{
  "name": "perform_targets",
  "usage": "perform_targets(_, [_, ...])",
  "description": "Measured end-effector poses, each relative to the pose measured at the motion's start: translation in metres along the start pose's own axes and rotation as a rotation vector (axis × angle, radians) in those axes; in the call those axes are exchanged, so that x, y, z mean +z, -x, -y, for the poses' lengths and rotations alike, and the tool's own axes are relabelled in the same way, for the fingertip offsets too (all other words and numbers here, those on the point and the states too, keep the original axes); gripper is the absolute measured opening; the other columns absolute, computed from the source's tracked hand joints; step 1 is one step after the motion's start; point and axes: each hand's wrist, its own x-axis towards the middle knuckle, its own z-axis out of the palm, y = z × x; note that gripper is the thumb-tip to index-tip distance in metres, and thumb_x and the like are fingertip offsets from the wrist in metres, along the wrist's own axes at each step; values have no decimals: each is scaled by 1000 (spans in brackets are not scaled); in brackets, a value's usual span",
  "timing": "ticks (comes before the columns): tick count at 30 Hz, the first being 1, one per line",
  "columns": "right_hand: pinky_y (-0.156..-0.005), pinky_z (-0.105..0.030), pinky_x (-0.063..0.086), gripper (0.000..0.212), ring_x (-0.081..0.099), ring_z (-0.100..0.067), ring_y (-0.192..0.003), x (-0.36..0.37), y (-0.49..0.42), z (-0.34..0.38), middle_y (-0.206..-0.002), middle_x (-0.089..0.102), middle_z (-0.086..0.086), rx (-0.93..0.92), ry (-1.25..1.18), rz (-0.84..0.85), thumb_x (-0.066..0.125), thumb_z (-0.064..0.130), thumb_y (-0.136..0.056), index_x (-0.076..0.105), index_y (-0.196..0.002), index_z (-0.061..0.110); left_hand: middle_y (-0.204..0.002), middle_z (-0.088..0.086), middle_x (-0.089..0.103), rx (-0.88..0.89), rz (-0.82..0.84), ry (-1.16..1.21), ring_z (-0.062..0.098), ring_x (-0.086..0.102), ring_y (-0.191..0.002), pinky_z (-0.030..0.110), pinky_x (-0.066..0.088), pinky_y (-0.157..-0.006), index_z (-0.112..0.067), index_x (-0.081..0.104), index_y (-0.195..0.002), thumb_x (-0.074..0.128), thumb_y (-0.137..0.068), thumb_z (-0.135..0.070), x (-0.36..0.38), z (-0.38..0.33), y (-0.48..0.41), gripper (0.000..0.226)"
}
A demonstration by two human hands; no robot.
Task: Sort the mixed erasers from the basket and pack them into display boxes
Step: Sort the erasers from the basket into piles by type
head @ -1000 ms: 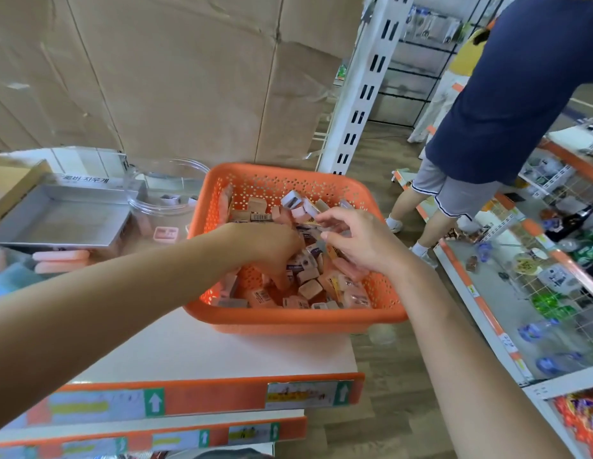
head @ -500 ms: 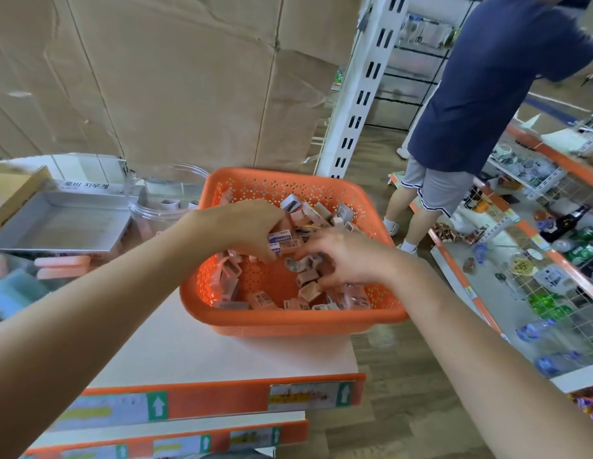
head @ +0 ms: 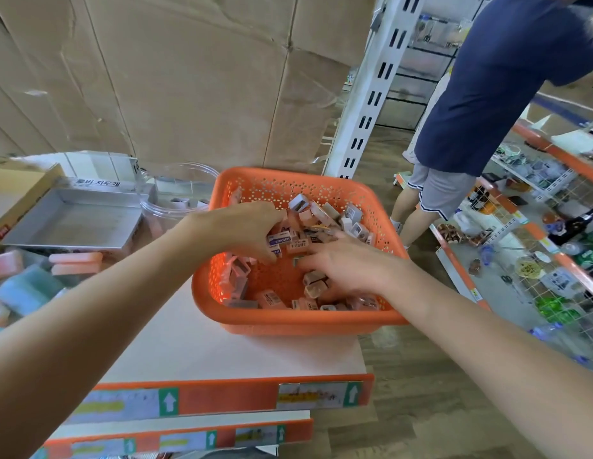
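Observation:
An orange perforated basket stands on the white shelf top and holds several small wrapped erasers. My left hand is inside the basket, its fingers curled round a small bunch of erasers, one labelled ERASER. My right hand lies lower in the basket with its fingers spread, touching loose erasers by that bunch; its thumb is hidden. An empty grey display box sits to the left of the basket.
A clear plastic tub stands between box and basket. Pink erasers and blue erasers lie at the left. A person in a navy shirt stands at the right by a low shelf of goods. A white shelf upright rises behind.
My left hand has lifted out of the pile with a bunch of erasers in its grip. My right hand has moved down and left, from the basket's back towards that bunch.

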Motion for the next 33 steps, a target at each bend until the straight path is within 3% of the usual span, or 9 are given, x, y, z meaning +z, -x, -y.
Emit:
perform_targets(6, [-99, -41, 33, 36, 56, -21, -109, 3, -1, -3, -114, 64, 2, 7, -162, -42, 66, 42, -80, 57, -109, 22, -94, 0, 52, -4, -16, 26, 15, 50, -78, 21, 39, -60, -11, 51, -102, 68, -76, -27, 0, -1, 1, 35])
perform_targets(10, [-80, -28, 31, 42, 57, -21, -104, -2, 1, -4, -110, 66, -1, 40, -268, -124, 70, 42, -78, 58, -111, 19, -82, -7, 45, -15, -39, 38, 8, 43, -68, 15, 33, -54, -13, 51, -100, 68, -76, -28, -1, -2, 2, 34])
perform_targets(14, [-88, -33, 32, 39, 56, -19, -105, -1, 1, 2, -111, 64, 4, 42, -202, -32, 68, 41, -79, 56, -111, 24, -82, -8, 43, -7, -37, 36, 2, 39, -64, 15, 32, -53, -14, 50, -101, 68, -77, -29, -1, -3, 4, 34])
perform_targets(19, [-75, -29, 42, 42, 55, -20, -105, -3, 1, 5, -120, 58, 2, -6, -201, 34, 68, 24, -79, 56, -119, 23, -96, -1, 51, -21, -20, 30, 12, 48, -77, 30, 47, -76, -13, 50, -103, 68, -78, -29, 0, -5, 7, 35])
perform_targets(23, [-77, -28, 43, 48, 54, -18, -112, -2, 0, 4, -132, 54, 6, -8, -265, 26, 70, 23, -78, 55, -123, 25, -96, -1, 51, -24, -37, 43, 10, 46, -72, 19, 40, -60, -11, 50, -104, 68, -77, -28, 0, -8, 10, 36])
perform_targets(26, [-72, -22, 33, 51, 55, -15, -107, -1, 0, 3, -125, 59, 7, 11, -319, 7, 72, 22, -75, 54, -123, 27, -91, -4, 48, -21, -54, 46, 8, 43, -71, 15, 35, -56, -13, 51, -102, 69, -77, -29, 1, -9, 12, 35])
perform_targets(30, [-73, -22, 33, 46, 51, -7, -96, -4, 4, 2, -112, 59, 11, 34, -463, -66, 72, 25, -76, 56, -119, 26, -77, -10, 47, -23, -106, 74, 8, 45, -66, 17, 34, -53, -16, 50, -93, 70, -76, -27, -2, -10, 16, 28])
perform_targets(33, [-75, -22, 34, 45, 53, -12, -103, -7, 7, 1, -117, 59, 4, 63, -544, -149, 73, 27, -78, 55, -118, 19, -78, -7, 54, -56, -159, 94, 7, 50, -66, 24, 43, -57, -18, 53, -92, 73, -72, -30, -8, -8, 20, 30])
